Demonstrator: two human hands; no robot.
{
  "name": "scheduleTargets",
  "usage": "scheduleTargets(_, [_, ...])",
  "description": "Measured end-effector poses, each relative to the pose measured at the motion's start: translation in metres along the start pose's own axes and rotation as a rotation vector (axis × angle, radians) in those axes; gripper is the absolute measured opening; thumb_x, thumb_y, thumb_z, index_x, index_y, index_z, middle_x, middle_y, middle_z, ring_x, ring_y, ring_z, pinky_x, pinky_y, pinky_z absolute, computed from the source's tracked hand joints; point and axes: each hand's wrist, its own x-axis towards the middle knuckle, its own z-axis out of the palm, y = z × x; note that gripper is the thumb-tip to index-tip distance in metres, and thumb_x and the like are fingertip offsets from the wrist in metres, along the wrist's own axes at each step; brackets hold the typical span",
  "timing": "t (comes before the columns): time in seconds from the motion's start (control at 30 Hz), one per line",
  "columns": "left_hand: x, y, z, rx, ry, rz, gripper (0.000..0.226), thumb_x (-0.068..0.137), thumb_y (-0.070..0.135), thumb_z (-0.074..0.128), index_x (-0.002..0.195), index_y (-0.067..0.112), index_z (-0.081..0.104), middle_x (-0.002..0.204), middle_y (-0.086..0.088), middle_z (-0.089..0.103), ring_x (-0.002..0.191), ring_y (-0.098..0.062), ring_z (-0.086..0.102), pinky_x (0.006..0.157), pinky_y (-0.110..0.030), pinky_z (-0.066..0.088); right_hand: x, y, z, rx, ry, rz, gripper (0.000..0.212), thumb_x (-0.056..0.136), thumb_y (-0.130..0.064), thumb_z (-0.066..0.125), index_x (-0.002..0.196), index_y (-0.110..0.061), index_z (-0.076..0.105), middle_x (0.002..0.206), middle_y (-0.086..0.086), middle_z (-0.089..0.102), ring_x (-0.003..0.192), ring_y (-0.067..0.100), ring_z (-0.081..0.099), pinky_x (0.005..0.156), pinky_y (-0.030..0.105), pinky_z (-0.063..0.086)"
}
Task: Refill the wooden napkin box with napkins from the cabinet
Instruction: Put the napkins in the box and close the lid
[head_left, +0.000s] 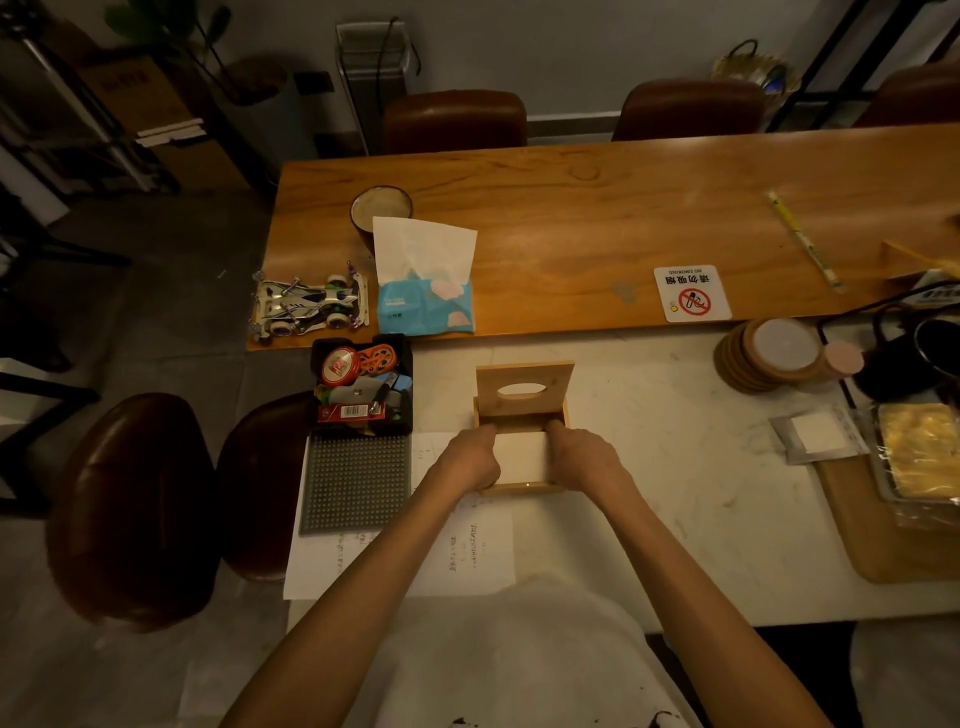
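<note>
The wooden napkin box (521, 487) stands on the white table in front of me, its lid (524, 388) with an oval slot tipped up at the far side. A white stack of napkins (521, 456) lies inside the open box. My left hand (467, 454) holds the stack's left edge and my right hand (584, 452) holds its right edge, fingers curled down into the box. A blue soft tissue pack (426, 304) with a white sheet pulled up sits on the brown table beyond.
A toy race car (309, 306), a black tray of small items (362, 384) and a studded grey mat (356, 480) lie to the left. Stacked coasters (769, 358), a dark teapot (919, 358) and a wooden tray (857, 530) crowd the right. Brown chairs (130, 509) stand alongside.
</note>
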Motion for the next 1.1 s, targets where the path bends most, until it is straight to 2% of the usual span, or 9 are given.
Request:
scheduleTargets(0.33, [-0.014, -0.010, 0.003, -0.082, 0.030, 0.066, 0.065, 0.089, 0.016, 0.048, 0.149, 0.031, 0.028, 0.144, -0.008, 0.049, 0.124, -0.029, 0.052, 0.100, -0.040, 0.046, -0.022, 0.018, 0.000, 0.296, 0.045, -0.095, 0.051, 0.098, -0.041, 0.043, 0.148, -0.036, 0.032, 0.149, 0.010, 0.029, 0.133, 0.031, 0.039, 0.105, 0.044, 0.039])
scheduleTargets(0.43, [-0.027, -0.015, 0.004, -0.290, 0.114, 0.143, 0.056, 0.097, 0.022, 0.043, 0.149, 0.036, 0.027, 0.152, -0.004, 0.039, 0.132, -0.024, 0.045, 0.109, -0.042, 0.040, -0.039, 0.025, -0.001, 0.651, 0.159, -0.133, 0.050, 0.101, -0.048, 0.036, 0.150, -0.038, 0.029, 0.160, 0.001, 0.023, 0.145, 0.024, 0.029, 0.112, 0.040, 0.029])
scheduleTargets(0.57, [-0.045, -0.024, 0.014, -0.918, 0.024, 0.237, 0.045, 0.099, 0.053, 0.033, 0.143, 0.053, 0.027, 0.158, 0.011, 0.025, 0.144, -0.014, 0.026, 0.119, -0.048, 0.026, -0.057, 0.032, 0.009, 1.379, -0.021, -0.100, 0.055, 0.096, -0.063, 0.026, 0.149, -0.048, 0.022, 0.157, -0.001, 0.030, 0.142, 0.028, 0.034, 0.111, 0.047, 0.033])
scheduleTargets(0.63, [-0.049, -0.028, 0.017, -1.024, 0.038, 0.262, 0.044, 0.097, 0.059, 0.029, 0.141, 0.055, 0.031, 0.158, 0.010, 0.029, 0.145, -0.015, 0.028, 0.118, -0.048, 0.027, -0.056, 0.037, 0.014, 1.497, -0.016, -0.025, 0.056, 0.096, -0.064, 0.025, 0.148, -0.043, 0.031, 0.154, 0.004, 0.038, 0.137, 0.030, 0.041, 0.110, 0.050, 0.036])
scheduleTargets(0.77, [-0.057, -0.022, 0.009, -1.054, 0.231, 0.241, 0.039, 0.102, 0.045, 0.031, 0.141, 0.044, 0.035, 0.151, 0.008, 0.035, 0.138, -0.014, 0.035, 0.114, -0.046, 0.033, -0.050, 0.034, 0.024, 0.841, 0.478, -0.111, 0.041, 0.099, -0.056, 0.026, 0.127, -0.042, 0.053, 0.153, 0.001, 0.038, 0.143, 0.023, 0.031, 0.116, 0.046, 0.029])
scheduleTargets(0.87, [-0.054, -0.014, -0.002, -1.085, 0.197, 0.200, 0.044, 0.103, 0.043, 0.030, 0.147, 0.043, 0.022, 0.148, 0.004, 0.036, 0.135, -0.018, 0.037, 0.111, -0.043, 0.034, -0.044, 0.023, 0.031, 0.169, 0.500, -0.228, 0.053, 0.096, -0.061, 0.018, 0.127, -0.044, 0.058, 0.165, 0.002, -0.002, 0.150, 0.025, -0.015, 0.120, 0.047, 0.008])
scheduleTargets(0.93, [-0.051, -0.011, -0.007, -1.089, 0.193, 0.195, 0.048, 0.103, 0.046, 0.027, 0.149, 0.043, 0.016, 0.155, 0.003, 0.028, 0.143, -0.021, 0.029, 0.114, -0.046, 0.030, -0.041, 0.017, 0.037, -0.011, 0.448, -0.228, 0.056, 0.096, -0.062, 0.014, 0.123, -0.044, 0.060, 0.162, 0.003, -0.021, 0.145, 0.027, -0.029, 0.120, 0.048, 0.002])
scheduleTargets(1.0, [-0.049, -0.008, -0.018, -1.025, 0.245, 0.259, 0.050, 0.101, 0.052, 0.025, 0.149, 0.045, 0.016, 0.162, 0.006, 0.016, 0.147, -0.019, 0.019, 0.117, -0.051, 0.024, -0.041, 0.016, 0.036, 0.086, 0.459, -0.240, 0.056, 0.096, -0.060, 0.016, 0.117, -0.040, 0.063, 0.163, 0.002, -0.014, 0.147, 0.026, -0.024, 0.120, 0.047, 0.006])
scheduleTargets(1.1, [-0.051, 0.002, -0.041, -1.039, 0.199, 0.309, 0.052, 0.099, 0.058, 0.019, 0.147, 0.043, 0.030, 0.159, 0.012, 0.020, 0.141, -0.011, 0.022, 0.110, -0.053, 0.030, -0.045, 0.021, 0.020, 0.713, 0.596, -0.196, 0.041, 0.102, -0.045, 0.027, 0.111, -0.030, 0.064, 0.147, -0.006, 0.041, 0.148, 0.021, 0.020, 0.114, 0.039, 0.029])
